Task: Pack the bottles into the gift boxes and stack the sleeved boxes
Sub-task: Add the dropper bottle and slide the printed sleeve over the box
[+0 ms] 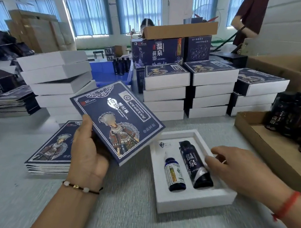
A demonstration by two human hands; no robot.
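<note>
Two bottles lengthwise in tray, caps near | left hand fingers grasp sleeve | right hand fingers released

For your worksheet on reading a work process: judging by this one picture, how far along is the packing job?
Done: sleeved boxes stand stacked at the back, and the open white box holds a small bottle and a tall bottle. In hand: the left hand grips a blue sleeve; the right hand reaches over the tall bottle. Left: sleeve this box, stack it, then pack the bottles in the cardboard tray.
</note>
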